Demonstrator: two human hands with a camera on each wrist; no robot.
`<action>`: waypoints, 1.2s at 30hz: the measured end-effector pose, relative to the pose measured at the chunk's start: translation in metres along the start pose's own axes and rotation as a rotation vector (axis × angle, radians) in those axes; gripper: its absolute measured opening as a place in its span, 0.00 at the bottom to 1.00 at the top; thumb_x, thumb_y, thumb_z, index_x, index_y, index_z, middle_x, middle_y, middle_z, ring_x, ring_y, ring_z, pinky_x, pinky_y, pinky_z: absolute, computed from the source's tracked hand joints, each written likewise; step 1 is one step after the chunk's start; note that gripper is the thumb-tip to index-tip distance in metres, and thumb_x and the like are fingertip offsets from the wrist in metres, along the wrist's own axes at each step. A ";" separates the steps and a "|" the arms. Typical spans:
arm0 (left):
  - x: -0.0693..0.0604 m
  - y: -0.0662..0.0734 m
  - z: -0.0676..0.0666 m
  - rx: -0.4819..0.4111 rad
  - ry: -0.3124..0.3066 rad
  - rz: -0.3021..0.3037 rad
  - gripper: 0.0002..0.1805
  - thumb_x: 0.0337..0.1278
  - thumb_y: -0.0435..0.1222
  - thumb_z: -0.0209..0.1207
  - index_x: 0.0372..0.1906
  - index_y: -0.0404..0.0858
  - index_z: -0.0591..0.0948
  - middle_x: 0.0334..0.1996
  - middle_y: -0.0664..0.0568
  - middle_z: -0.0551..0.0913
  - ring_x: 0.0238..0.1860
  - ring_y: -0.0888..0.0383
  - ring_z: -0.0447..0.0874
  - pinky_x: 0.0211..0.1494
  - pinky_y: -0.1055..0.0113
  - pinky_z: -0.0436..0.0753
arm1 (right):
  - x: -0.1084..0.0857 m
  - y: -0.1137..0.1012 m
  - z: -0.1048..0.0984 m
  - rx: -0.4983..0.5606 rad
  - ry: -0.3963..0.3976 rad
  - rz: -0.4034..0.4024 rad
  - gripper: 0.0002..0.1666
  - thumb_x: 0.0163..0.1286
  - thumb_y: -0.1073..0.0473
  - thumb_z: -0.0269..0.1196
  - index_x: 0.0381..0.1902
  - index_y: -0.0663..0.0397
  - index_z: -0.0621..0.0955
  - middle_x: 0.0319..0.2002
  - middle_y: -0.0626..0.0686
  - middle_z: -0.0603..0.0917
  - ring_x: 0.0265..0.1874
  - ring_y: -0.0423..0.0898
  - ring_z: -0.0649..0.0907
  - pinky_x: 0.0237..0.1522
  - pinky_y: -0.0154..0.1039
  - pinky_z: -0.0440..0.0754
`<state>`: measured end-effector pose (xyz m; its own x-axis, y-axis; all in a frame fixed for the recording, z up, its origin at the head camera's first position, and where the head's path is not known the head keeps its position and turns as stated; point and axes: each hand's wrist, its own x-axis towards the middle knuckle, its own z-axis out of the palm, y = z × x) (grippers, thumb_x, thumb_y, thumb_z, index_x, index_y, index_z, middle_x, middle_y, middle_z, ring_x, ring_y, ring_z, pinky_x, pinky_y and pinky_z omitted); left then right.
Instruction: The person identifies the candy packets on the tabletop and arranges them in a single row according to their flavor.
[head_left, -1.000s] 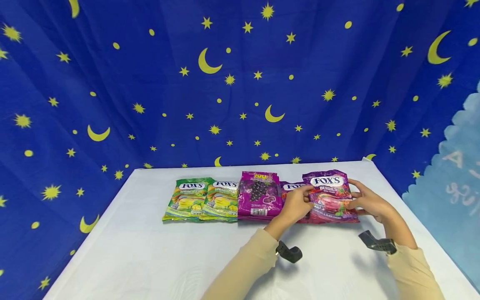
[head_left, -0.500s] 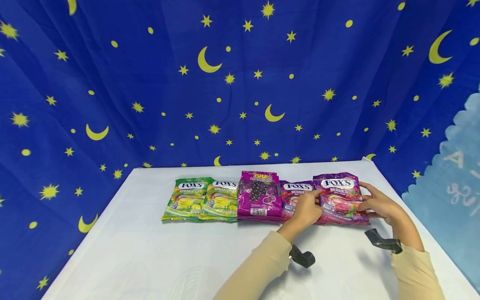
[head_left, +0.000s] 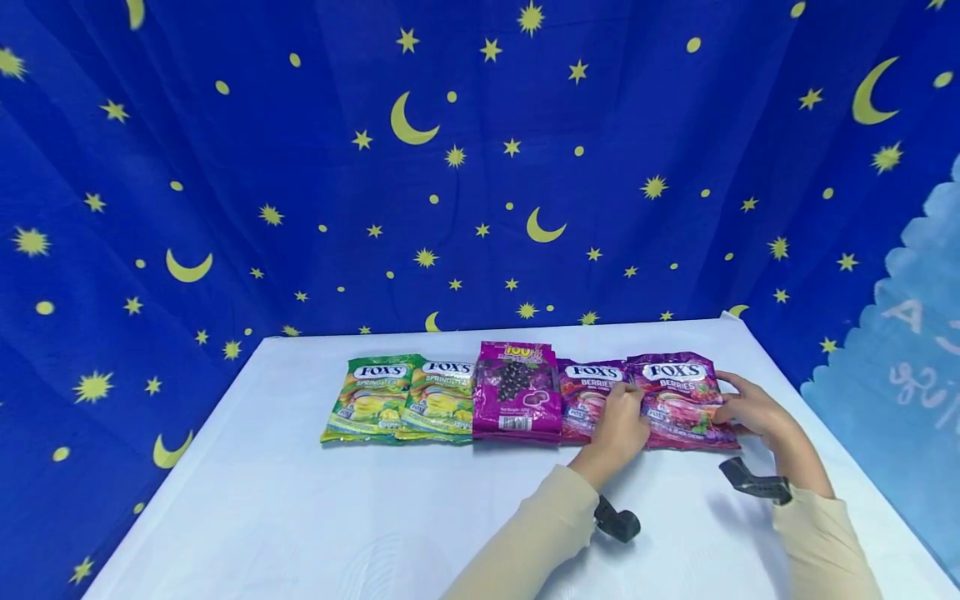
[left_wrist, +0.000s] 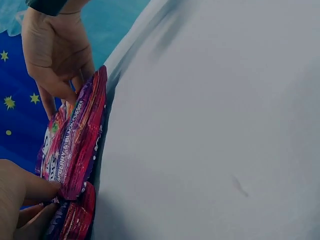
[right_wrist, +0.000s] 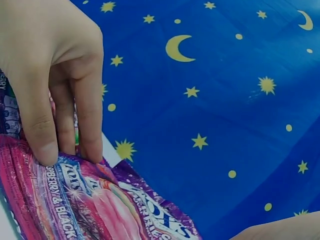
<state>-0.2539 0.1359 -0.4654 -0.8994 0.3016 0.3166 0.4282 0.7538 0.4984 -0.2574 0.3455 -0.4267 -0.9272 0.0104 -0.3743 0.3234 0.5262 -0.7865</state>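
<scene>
A purple-red FOX'S Berries candy bag (head_left: 678, 396) lies at the right end of a row of bags in the head view. My left hand (head_left: 621, 429) pinches its left edge, thumb on the front and fingers underneath, as the left wrist view shows. On the opposite edge, my right hand (right_wrist: 55, 75) holds the same bag between thumb and fingers. A second Berries candy bag (head_left: 588, 392) lies just to the left, partly hidden by my left hand. In the left wrist view its edge (left_wrist: 80, 215) meets the held bag's lower corner.
A purple grape candy bag (head_left: 517, 392) sits mid-row, beside two green-yellow FOX'S Spring Tea bags (head_left: 371, 400) that overlap slightly. They rest on a white table (head_left: 300, 517). A blue star-and-moon curtain (head_left: 480, 183) hangs behind, with a light-blue panel (head_left: 907, 400) at right.
Both hands have shifted the front Berries bag to the right and set it lower. The second Berries bag, mostly covered before, now shows beside it.
</scene>
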 end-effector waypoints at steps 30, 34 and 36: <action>-0.033 -0.019 -0.037 0.112 -0.112 0.260 0.22 0.63 0.36 0.60 0.62 0.38 0.77 0.61 0.51 0.76 0.63 0.59 0.71 0.64 0.73 0.68 | -0.002 -0.001 0.002 -0.125 0.064 0.008 0.53 0.64 0.54 0.63 0.71 0.74 0.45 0.60 0.80 0.61 0.58 0.73 0.63 0.58 0.72 0.60; -0.044 -0.037 -0.073 0.054 -0.115 0.315 0.25 0.64 0.37 0.59 0.65 0.38 0.73 0.63 0.50 0.74 0.65 0.57 0.69 0.68 0.68 0.65 | -0.005 -0.007 0.002 -0.148 0.037 0.001 0.52 0.66 0.51 0.61 0.71 0.75 0.47 0.62 0.81 0.58 0.59 0.74 0.61 0.58 0.72 0.61; -0.047 -0.050 -0.094 0.053 -0.091 0.333 0.27 0.64 0.38 0.59 0.67 0.39 0.72 0.64 0.49 0.73 0.67 0.54 0.67 0.70 0.61 0.62 | -0.006 -0.010 0.004 -0.160 0.027 -0.012 0.50 0.67 0.50 0.60 0.71 0.75 0.48 0.62 0.81 0.57 0.60 0.74 0.61 0.58 0.72 0.61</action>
<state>-0.2246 0.0296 -0.4293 -0.7165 0.5849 0.3800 0.6962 0.6342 0.3364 -0.2540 0.3369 -0.4181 -0.9362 0.0256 -0.3505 0.2805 0.6551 -0.7016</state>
